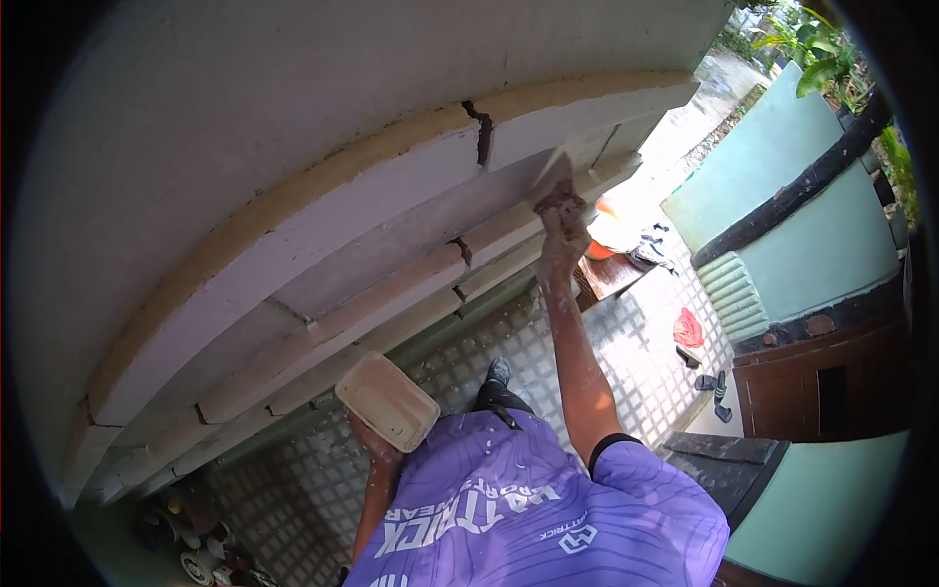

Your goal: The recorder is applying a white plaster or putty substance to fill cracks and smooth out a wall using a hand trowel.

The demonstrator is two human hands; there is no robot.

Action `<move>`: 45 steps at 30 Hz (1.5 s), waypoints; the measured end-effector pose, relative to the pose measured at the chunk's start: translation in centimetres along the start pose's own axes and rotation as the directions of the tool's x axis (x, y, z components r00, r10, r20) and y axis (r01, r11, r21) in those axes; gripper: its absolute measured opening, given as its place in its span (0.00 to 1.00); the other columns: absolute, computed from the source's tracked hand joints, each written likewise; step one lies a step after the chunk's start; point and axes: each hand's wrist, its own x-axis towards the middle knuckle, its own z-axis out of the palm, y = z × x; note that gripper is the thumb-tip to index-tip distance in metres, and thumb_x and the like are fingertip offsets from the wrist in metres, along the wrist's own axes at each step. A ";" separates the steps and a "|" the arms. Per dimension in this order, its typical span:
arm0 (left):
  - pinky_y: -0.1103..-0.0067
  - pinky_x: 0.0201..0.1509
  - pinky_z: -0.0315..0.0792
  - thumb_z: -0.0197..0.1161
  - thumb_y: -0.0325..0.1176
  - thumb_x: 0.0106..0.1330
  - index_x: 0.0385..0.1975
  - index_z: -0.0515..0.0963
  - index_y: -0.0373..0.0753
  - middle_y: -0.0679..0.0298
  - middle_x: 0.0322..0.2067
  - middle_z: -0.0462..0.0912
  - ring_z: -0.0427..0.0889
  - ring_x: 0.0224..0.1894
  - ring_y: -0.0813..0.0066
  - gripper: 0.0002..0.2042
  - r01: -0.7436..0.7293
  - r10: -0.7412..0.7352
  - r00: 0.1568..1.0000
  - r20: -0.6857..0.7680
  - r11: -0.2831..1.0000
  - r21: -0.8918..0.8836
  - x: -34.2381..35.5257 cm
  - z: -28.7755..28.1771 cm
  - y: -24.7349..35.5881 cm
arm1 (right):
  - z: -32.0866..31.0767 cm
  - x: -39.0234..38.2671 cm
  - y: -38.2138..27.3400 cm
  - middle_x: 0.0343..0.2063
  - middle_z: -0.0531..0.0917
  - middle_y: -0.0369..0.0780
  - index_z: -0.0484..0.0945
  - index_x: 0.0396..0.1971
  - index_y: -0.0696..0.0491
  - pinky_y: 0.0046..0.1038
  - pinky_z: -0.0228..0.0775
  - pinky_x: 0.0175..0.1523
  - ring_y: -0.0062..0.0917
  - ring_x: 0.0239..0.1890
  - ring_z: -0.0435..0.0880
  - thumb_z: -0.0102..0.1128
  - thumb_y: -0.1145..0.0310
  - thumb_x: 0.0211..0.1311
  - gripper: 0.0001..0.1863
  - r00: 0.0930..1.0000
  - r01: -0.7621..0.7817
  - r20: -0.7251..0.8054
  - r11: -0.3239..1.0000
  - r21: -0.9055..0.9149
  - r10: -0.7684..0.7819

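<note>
My left hand (371, 436) grips the edge of a pale rectangular plastic tub (419, 423), which is tilted and has light residue inside. My right hand (564, 227) is raised toward the stepped wall moulding (372, 186), fingers wrapped round a putty knife (554, 168). The knife's wide blade looks slightly blurred and is close to the moulding; I cannot tell whether it touches. A dark jagged crack (482, 135) cuts through the top band, left of the blade. Another crack (462, 251) runs through a lower band.
Below lies a tiled floor (509, 342) with pale spatters. A wooden table (611, 276) with an orange item stands beyond my right hand. On the floor are a red cloth or bag (689, 329) and dark sandals (721, 396). Pale green walls (802, 264) rise at right; assorted clutter (201, 548) sits lower left.
</note>
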 end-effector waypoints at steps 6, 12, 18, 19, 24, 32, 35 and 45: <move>0.62 0.60 0.72 0.40 0.61 0.70 0.65 0.62 0.46 0.60 0.59 0.72 0.75 0.57 0.60 0.31 0.070 -0.070 0.998 0.002 0.996 -0.062 0.4 -1.6 -0.2 | 3.9 1.3 -0.2 0.48 0.82 0.39 0.72 0.58 0.63 0.19 0.68 0.52 0.18 0.44 0.79 0.49 0.82 0.64 0.22 0.961 0.254 -0.093 0.963 -0.094 -0.262; 0.62 0.61 0.71 0.40 0.61 0.71 0.65 0.62 0.46 0.60 0.59 0.71 0.75 0.58 0.60 0.31 -0.017 0.015 0.997 0.071 0.999 0.028 -0.1 -0.3 0.0 | 2.1 -2.5 -0.4 0.51 0.82 0.39 0.70 0.61 0.59 0.19 0.67 0.48 0.16 0.43 0.77 0.44 0.81 0.67 0.22 0.959 0.283 0.083 0.934 -0.217 -0.272; 0.63 0.61 0.71 0.39 0.61 0.71 0.66 0.61 0.46 0.61 0.60 0.70 0.74 0.59 0.60 0.31 0.009 -0.013 0.995 0.101 0.999 0.048 -0.8 0.3 0.1 | 6.4 2.2 -2.2 0.65 0.68 0.44 0.67 0.63 0.58 0.29 0.50 0.72 0.30 0.69 0.62 0.36 0.91 0.56 0.33 0.782 0.600 -0.020 0.762 -0.242 -0.623; 0.63 0.61 0.71 0.39 0.61 0.71 0.66 0.61 0.46 0.61 0.60 0.70 0.74 0.59 0.60 0.31 0.013 -0.020 0.994 0.110 0.998 0.057 -0.8 0.5 0.1 | 7.6 1.7 -2.1 0.66 0.66 0.45 0.66 0.63 0.58 0.30 0.47 0.73 0.31 0.70 0.59 0.36 0.91 0.54 0.34 0.816 0.545 -0.052 0.796 -0.264 -0.576; 0.62 0.60 0.72 0.38 0.62 0.71 0.66 0.60 0.46 0.60 0.60 0.70 0.74 0.58 0.60 0.32 0.005 -0.015 0.994 0.105 0.995 0.100 -1.4 1.0 0.4 | 6.1 -3.1 -1.9 0.65 0.66 0.47 0.66 0.63 0.58 0.31 0.45 0.73 0.33 0.71 0.58 0.36 0.90 0.57 0.32 0.839 0.538 0.175 0.832 -0.132 -0.515; 0.61 0.58 0.74 0.37 0.63 0.70 0.67 0.60 0.47 0.59 0.59 0.71 0.76 0.57 0.60 0.33 -0.007 -0.015 0.993 0.117 0.982 0.189 -1.6 2.2 0.5 | 3.4 1.4 -1.6 0.62 0.70 0.51 0.71 0.60 0.57 0.24 0.61 0.64 0.32 0.67 0.66 0.39 0.86 0.54 0.31 0.876 0.436 -0.111 0.868 -0.237 -0.470; 0.60 0.57 0.75 0.37 0.63 0.70 0.67 0.60 0.47 0.59 0.58 0.71 0.76 0.56 0.60 0.33 -0.013 -0.014 0.993 0.119 0.975 0.221 -1.6 2.4 0.4 | 4.9 -0.9 1.5 0.63 0.70 0.48 0.68 0.61 0.59 0.24 0.59 0.65 0.27 0.66 0.66 0.36 0.90 0.48 0.35 0.964 0.267 0.051 0.943 -0.199 -0.262; 0.62 0.58 0.74 0.33 0.63 0.71 0.68 0.58 0.44 0.57 0.60 0.70 0.75 0.57 0.60 0.34 -0.130 0.050 0.978 0.201 0.903 0.409 -1.8 3.6 -0.1 | 1.6 1.0 -1.1 0.58 0.75 0.49 0.69 0.60 0.61 0.22 0.64 0.59 0.25 0.60 0.74 0.39 0.89 0.51 0.32 0.913 0.376 -0.052 0.886 -0.270 -0.404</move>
